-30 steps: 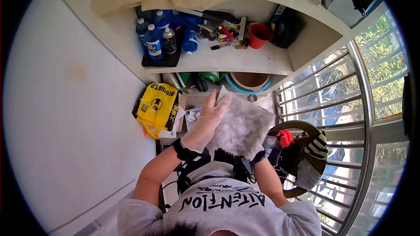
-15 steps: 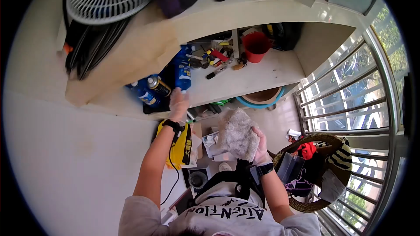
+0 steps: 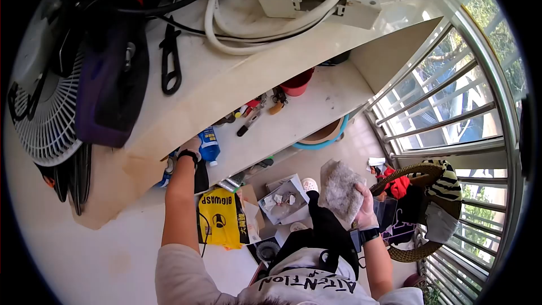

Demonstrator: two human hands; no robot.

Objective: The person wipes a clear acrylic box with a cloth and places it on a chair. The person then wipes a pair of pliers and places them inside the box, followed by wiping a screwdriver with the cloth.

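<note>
A grey fluffy cloth hangs from my right hand, which grips its right edge in a clear glove. My left hand reaches into the cabinet shelf, partly under the overhanging cabinet top, beside a blue bottle. Its fingers are hidden, so what they touch cannot be made out. Another blue bottle shows in part to the left of my left wrist. Further right on the shelf lie a black marker and small tools, near a red bucket.
On the cabinet top are a white fan, a purple case and coiled cables. Below stand a yellow bag, an open box and a blue-rimmed basin. A woven basket stands by the window bars at right.
My left hand has left the cloth and moved left, into the shelf among the bottles. My right hand still holds the cloth, now further right. The view has shifted toward the cabinet top.
</note>
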